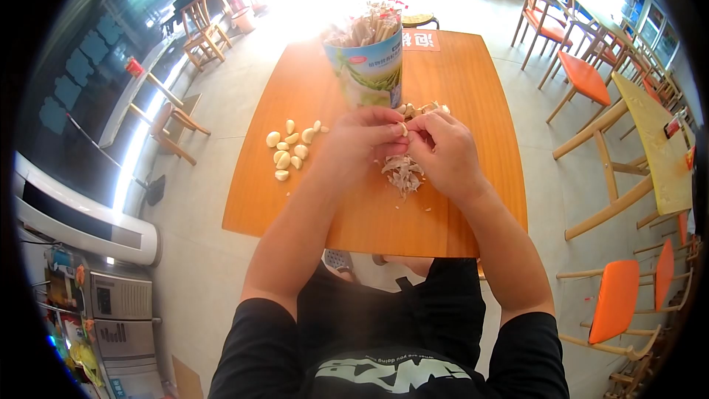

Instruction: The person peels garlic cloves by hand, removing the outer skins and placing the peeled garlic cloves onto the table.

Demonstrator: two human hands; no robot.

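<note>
Over the middle of the wooden table [473,207], my left hand [367,135] and my right hand [445,149] meet fingertip to fingertip. Pinched between them is a small garlic clove [403,129], mostly covered by the fingers. Several peeled garlic cloves [282,159] lie in a loose group left of my left hand. Under and beside my right hand is a pile of papery garlic skins [404,175]. Just beyond the hands, partly hidden by them, sit unpeeled garlic pieces [426,108].
A blue and green printed tub [367,70] full of wrapped chopsticks or sticks stands behind my hands. A red-lettered card [421,41] lies at the far edge. Orange-seated chairs [583,77] and another table [661,140] are on the right. A wooden chair [201,29] stands far left.
</note>
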